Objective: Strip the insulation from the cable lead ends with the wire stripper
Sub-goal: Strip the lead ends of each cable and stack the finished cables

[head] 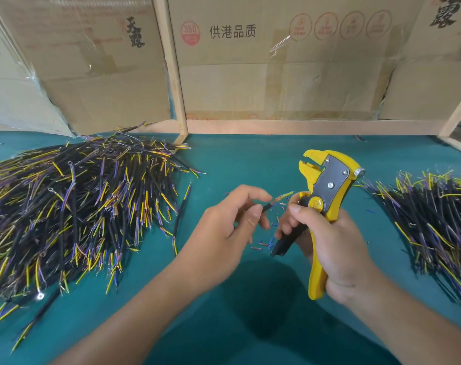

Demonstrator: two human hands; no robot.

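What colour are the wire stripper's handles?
Yellow, on the wire stripper in the right hand; head view.

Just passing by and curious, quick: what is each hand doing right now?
Left hand: pinching a black cable near its end.
Right hand: wrapped around the yellow wire stripper handles.

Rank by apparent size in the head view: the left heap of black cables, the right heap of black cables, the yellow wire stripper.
1. Left heap of black cables, clearly largest.
2. Right heap of black cables; the frame edge cuts it, so its full size is unknown.
3. Yellow wire stripper, smallest.
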